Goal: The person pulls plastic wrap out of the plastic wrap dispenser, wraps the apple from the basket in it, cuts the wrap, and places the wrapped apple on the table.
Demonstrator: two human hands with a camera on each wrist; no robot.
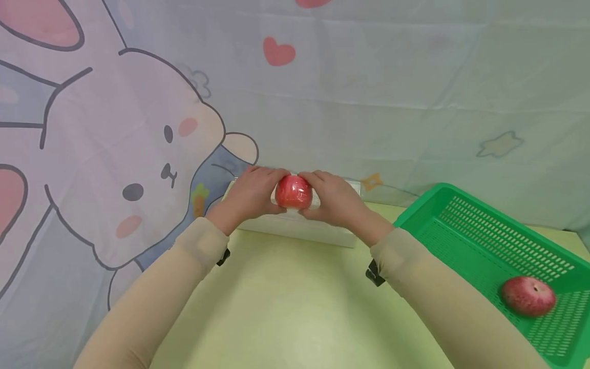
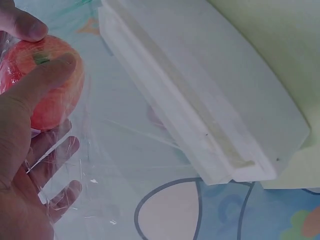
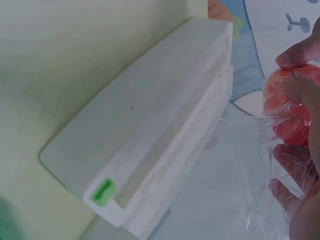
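Note:
A red apple (image 1: 293, 192) with clear plastic film stretched over it is held up between both hands, above a white cling film dispenser (image 1: 295, 228). My left hand (image 1: 255, 193) grips its left side, thumb pressed on the apple and fingers behind the film. From the other side my right hand (image 1: 335, 201) grips it the same way. In the left wrist view the clear film (image 2: 100, 175) hangs loose past the fingers. The right wrist view has the dispenser (image 3: 150, 120) beside the apple (image 3: 290, 105), with a green piece at one end.
A green plastic basket (image 1: 521, 230) stands on the right, with another red apple (image 1: 528, 296) inside. Pale yellow-green table surface (image 1: 295, 307) lies in front of the dispenser. Behind it hangs a cloth with a cartoon rabbit (image 1: 138, 154).

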